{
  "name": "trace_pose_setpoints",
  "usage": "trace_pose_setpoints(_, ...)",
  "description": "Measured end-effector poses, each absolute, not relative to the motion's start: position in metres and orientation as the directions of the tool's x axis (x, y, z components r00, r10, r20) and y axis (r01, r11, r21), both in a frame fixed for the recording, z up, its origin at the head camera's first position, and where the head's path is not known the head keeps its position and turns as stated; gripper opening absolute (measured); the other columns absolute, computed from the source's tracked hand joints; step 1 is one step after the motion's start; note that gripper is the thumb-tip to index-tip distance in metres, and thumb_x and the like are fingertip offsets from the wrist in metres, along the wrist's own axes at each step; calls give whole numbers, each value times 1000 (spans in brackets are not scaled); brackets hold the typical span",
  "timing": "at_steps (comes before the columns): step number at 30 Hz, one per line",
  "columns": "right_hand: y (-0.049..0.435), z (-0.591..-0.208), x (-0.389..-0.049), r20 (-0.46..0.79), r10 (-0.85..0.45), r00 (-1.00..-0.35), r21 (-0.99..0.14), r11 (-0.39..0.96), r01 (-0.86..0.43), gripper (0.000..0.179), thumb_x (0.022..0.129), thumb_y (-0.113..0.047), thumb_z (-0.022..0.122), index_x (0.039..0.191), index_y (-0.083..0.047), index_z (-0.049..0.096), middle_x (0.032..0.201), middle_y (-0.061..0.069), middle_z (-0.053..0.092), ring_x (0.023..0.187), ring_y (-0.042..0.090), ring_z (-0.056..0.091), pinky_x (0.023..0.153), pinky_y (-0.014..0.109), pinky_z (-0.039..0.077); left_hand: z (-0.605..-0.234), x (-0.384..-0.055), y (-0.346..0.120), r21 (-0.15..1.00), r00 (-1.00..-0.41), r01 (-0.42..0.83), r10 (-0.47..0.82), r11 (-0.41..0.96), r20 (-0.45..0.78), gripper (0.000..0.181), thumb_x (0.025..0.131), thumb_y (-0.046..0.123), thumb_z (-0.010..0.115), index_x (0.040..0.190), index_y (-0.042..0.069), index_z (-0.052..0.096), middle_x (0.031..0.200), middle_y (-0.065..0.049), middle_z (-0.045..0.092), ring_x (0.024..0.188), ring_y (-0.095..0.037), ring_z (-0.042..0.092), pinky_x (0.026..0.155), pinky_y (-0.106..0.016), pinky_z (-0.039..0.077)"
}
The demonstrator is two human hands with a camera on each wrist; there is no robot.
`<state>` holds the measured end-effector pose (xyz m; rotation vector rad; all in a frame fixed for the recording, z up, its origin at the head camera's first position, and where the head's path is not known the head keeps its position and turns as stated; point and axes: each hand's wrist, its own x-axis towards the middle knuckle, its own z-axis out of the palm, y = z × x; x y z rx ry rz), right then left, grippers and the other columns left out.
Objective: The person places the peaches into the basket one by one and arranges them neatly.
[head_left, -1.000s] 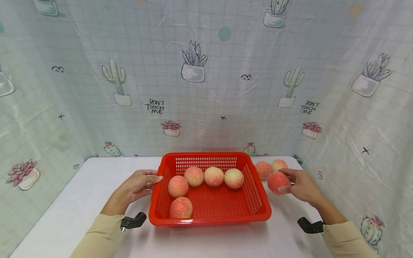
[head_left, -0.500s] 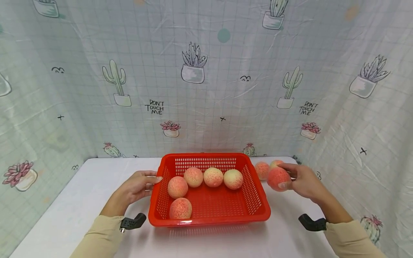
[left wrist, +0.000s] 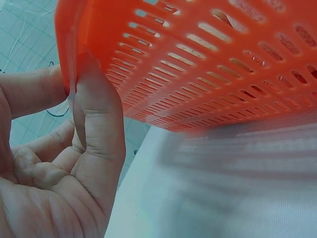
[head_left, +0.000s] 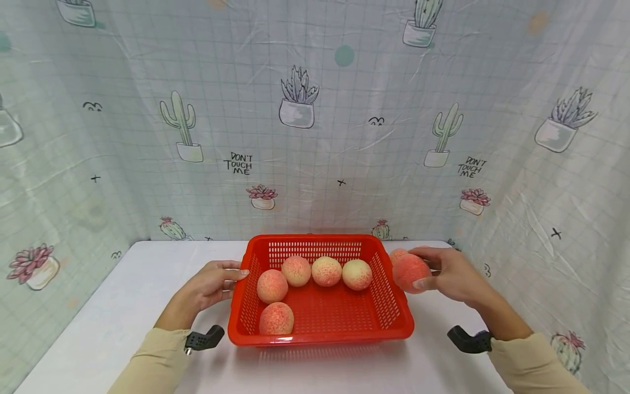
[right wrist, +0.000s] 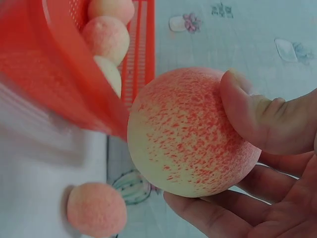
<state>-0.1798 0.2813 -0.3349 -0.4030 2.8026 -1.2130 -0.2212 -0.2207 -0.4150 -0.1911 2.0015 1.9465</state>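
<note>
The left hand [head_left: 211,284] pinches the left rim of a red basket [head_left: 322,336] between the thumb and the fingers, and the fingers are only partly bent. The right hand [head_left: 453,273] has hold of a reddish peach [head_left: 410,273]; the thumb presses on one side of it and the fingers support it from the other side. In the head view this peach appears in front of the right rim of the basket, but one cannot tell whether it touches the rim.

The basket stands on a white table [head_left: 123,301] and contains five peaches [head_left: 327,271]. Three of them lie in a row near the far wall, one lies by the left wall, and one is in the near left corner. Another peach [right wrist: 96,209] lies on the table, outside the basket, just beside its right side; in the head view it is partly hidden behind the held one.

Both forearms wear beige sleeves [head_left: 152,358], with a black device [head_left: 204,339] at each wrist. A pale cloth [head_left: 315,153] with printed cacti hangs behind the table.
</note>
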Motion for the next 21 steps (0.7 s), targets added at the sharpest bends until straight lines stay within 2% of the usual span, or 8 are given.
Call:
trace_pose_setpoints(10,260,-335,-186,11,-334,-943,-768,601,-222,64,83,-4,83,143,-1,60,131,19,69,112,31,69,82,40,66,-413,-221,-220,945,-933,-324,153,38,-326,55,99,16,70,144,-8,49,108,-8,75,87,-18,73,79,-34,66)
trace_pose_setpoints(21,240,-335,-188,31,-371,-928,-738,618,-271,63,81,-6,85,139,-1,63,127,18,72,107,28,72,79,37,66,-415,-223,-222,946,-934,-319,154,51,-323,51,100,17,69,141,-7,52,114,-11,75,88,-18,73,81,-34,66)
